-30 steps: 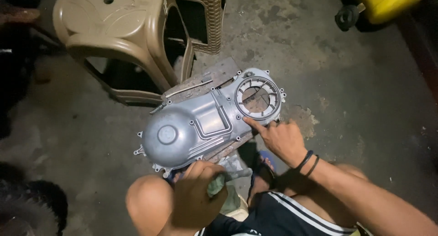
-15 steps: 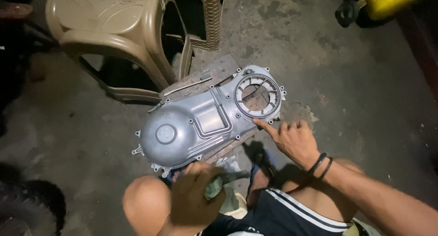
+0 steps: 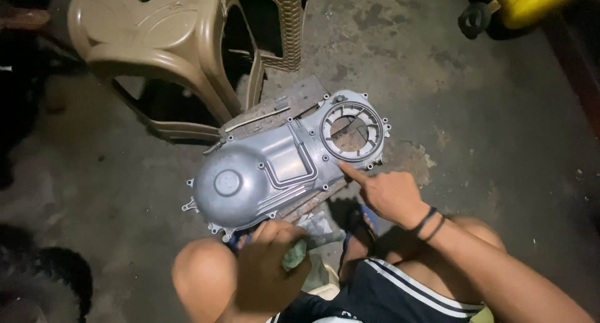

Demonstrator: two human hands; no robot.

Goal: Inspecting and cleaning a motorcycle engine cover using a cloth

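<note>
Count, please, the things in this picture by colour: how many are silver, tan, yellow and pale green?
Silver: 1, the engine cover on the floor, touched by the right hand.
Tan: 2, the plastic stool and the woven basket.
Yellow: 1, the container.
Pale green: 1, the rag in the left hand.
Total: 5

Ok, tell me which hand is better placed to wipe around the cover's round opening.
Left, probably: the left hand already grips the greenish rag at the near edge of the grey engine cover. The right hand is closer, its forefinger touching the rim by the round opening, but holds nothing.
</note>
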